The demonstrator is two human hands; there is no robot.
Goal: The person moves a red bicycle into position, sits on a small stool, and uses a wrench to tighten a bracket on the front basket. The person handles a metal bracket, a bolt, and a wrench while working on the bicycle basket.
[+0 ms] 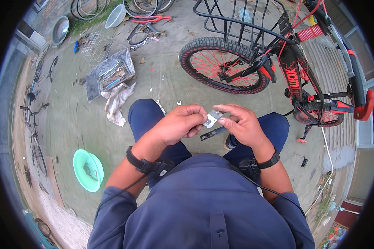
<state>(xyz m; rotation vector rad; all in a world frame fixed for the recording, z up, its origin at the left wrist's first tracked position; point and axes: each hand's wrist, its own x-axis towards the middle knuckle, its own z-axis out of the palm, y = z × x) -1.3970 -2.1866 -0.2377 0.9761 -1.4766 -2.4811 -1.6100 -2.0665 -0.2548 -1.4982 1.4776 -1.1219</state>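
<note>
Between my two hands, above my knees, is a small silver metal bracket (212, 119) with round bolt heads or nuts on it. My left hand (184, 123) pinches its left end between thumb and fingers. On the other end, my right hand (242, 124) grips with thumb and forefinger near the upper bolt. Just below the bracket a dark bar-shaped part (213, 133) shows, partly hidden by my right hand and leg. A wrench (161, 108) lies on the ground beyond my left knee, with the end of another wrench (179, 103) close by.
A black and red bicycle (293, 76) with a front basket stands at the right. An open toolbox (96, 76) and a stained rag (117, 103) lie ahead left. A green basin (88, 170) sits at the left. Bicycle parts (144, 31) and a wire basket (96, 47) lie farther off.
</note>
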